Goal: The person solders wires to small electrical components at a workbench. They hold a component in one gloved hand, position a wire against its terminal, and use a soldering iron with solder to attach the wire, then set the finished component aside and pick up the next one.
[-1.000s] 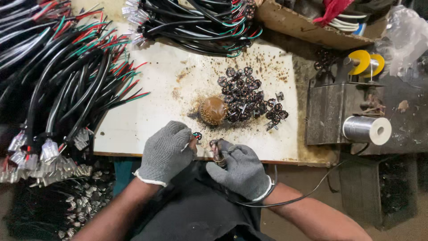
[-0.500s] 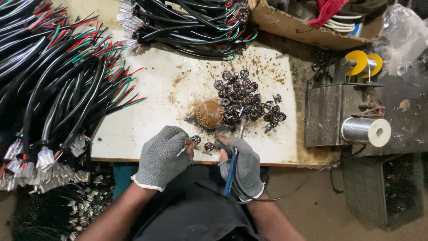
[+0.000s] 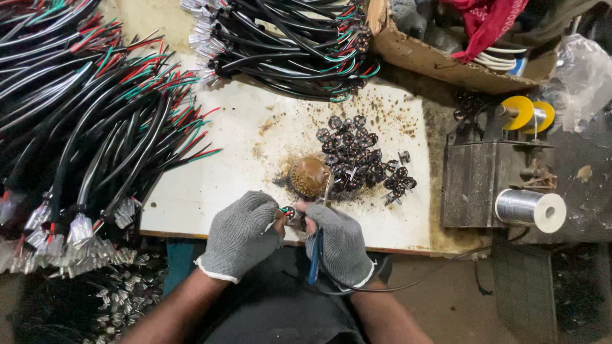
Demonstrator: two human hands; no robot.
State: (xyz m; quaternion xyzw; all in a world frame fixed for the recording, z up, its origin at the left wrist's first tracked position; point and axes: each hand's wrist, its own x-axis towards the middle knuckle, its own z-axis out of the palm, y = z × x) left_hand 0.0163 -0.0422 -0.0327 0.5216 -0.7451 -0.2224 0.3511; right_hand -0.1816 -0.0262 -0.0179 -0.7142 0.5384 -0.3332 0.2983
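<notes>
Both my hands wear grey knit gloves and meet at the near edge of a stained white board (image 3: 210, 185). My left hand (image 3: 242, 236) pinches a small black part with coloured wire ends (image 3: 288, 213). My right hand (image 3: 341, 245) grips a soldering iron with a blue handle (image 3: 315, 255); its metal tip points away from me, close to a round brown pot (image 3: 308, 176). Just behind the pot lies a pile of small black parts (image 3: 357, 156).
Thick bundles of black cables with red, green and white leads (image 3: 83, 127) cover the left side, and another bundle (image 3: 287, 44) lies at the back. On the right stand a dark metal box (image 3: 475, 185), a solder spool (image 3: 529, 209), yellow reels (image 3: 519, 109) and a cardboard box (image 3: 433, 60).
The blue-handled iron has come into view in my right hand, and its tip now reaches up beside the brown pot. My left hand has stayed at the board's edge with the small part.
</notes>
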